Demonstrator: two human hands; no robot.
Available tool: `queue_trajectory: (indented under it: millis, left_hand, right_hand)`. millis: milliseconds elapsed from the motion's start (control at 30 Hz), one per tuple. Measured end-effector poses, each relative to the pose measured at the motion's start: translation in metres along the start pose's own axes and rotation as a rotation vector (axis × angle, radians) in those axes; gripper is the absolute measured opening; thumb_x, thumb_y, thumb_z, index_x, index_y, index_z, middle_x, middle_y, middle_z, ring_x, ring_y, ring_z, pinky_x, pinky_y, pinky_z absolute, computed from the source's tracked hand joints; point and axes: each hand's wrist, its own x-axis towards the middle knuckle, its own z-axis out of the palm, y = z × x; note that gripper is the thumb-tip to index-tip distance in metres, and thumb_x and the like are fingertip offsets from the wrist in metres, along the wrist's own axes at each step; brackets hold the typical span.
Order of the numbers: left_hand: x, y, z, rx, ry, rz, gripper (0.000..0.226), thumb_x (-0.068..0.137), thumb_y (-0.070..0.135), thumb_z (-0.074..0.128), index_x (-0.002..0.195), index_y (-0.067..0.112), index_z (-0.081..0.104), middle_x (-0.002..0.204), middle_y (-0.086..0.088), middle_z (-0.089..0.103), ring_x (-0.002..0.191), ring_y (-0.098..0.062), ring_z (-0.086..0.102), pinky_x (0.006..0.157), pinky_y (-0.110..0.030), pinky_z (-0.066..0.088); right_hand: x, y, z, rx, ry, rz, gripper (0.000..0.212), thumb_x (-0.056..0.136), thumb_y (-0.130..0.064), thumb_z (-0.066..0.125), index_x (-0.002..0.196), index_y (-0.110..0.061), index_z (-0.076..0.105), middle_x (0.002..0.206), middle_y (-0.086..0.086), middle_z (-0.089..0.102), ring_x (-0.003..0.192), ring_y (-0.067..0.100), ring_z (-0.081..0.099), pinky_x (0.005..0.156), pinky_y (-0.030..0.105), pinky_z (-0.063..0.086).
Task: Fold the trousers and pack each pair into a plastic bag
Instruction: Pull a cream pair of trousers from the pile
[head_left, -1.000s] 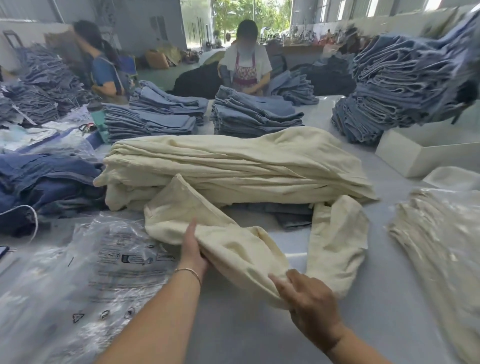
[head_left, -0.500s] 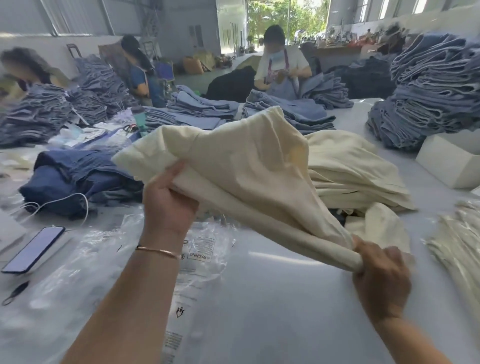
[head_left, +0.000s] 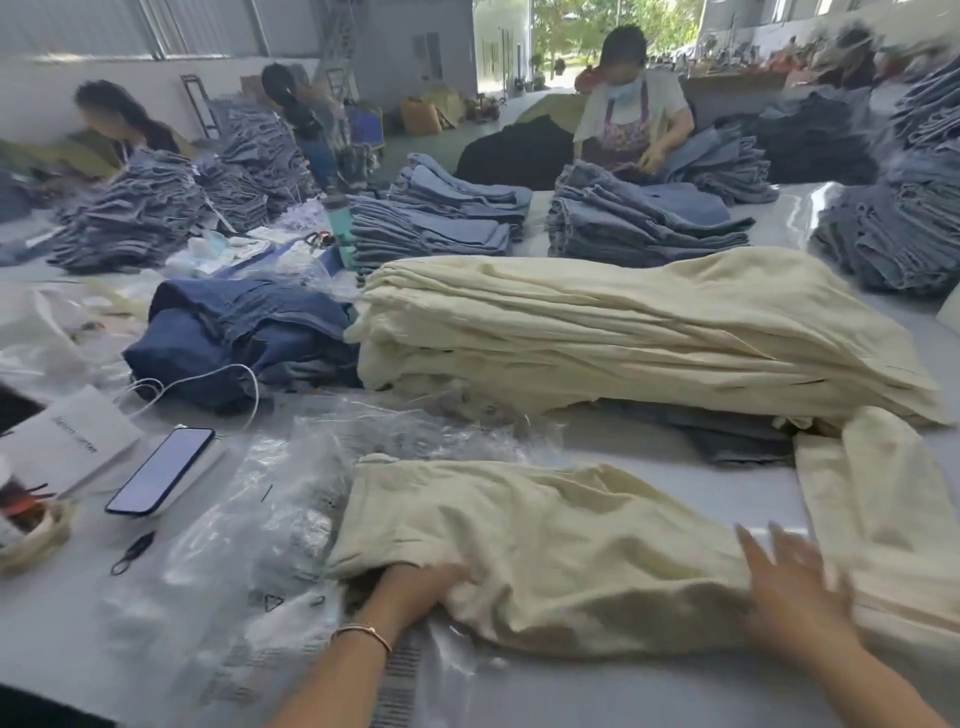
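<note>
Cream trousers lie on the bench mid-fold: your left hand grips their left end, your right hand lies flat and spread, so fold them over next.

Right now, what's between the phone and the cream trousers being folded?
In the head view, crinkled clear plastic bags cover the table between the phone and the cream trousers. Nothing else shows in that stretch.

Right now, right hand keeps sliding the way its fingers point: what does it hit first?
The right hand lies flat on the cream trousers, fingers pointing up and away. First past the bare table strip would likely be the dark folded garment; depth unclear.
</note>
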Motion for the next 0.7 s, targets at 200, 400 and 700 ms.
queue_trajectory:
  millis: [200,400,700]
  left_hand:
    - [-0.006,-0.005,-0.031,-1.094,-0.136,-0.123,0.048,0.073,0.029,0.071,0.115,0.004,0.069,0.116,-0.018,0.068,0.111,-0.034,0.063,0.103,-0.047,0.043]
    - [-0.003,-0.026,-0.06,-1.626,0.263,-0.19,0.016,0.084,0.026,0.054,0.071,0.016,0.055,0.05,-0.003,0.058,0.057,-0.018,0.06,0.07,-0.034,0.048]
    - [0.019,0.0,-0.069,-1.29,0.131,-0.24,0.036,0.079,0.045,0.073,0.088,0.011,0.073,0.082,-0.01,0.07,0.074,-0.023,0.067,0.06,-0.03,0.057]
  right_hand:
    - [-0.028,-0.144,-0.014,0.263,0.206,-0.653,0.102,0.073,-0.064,0.061,0.151,-0.04,0.0,0.16,-0.008,-0.001,0.146,0.015,0.006,0.117,0.03,0.016]
    - [-0.041,-0.25,0.022,0.162,0.188,-0.755,0.101,0.076,-0.067,0.055,0.148,-0.043,-0.012,0.16,-0.003,-0.016,0.147,0.021,-0.008,0.118,0.044,0.002]
    - [-0.004,-0.245,-0.033,0.967,0.113,-0.456,0.035,0.102,-0.031,0.04,0.097,-0.009,0.067,0.094,0.01,0.07,0.09,0.027,0.062,0.081,0.034,0.043]
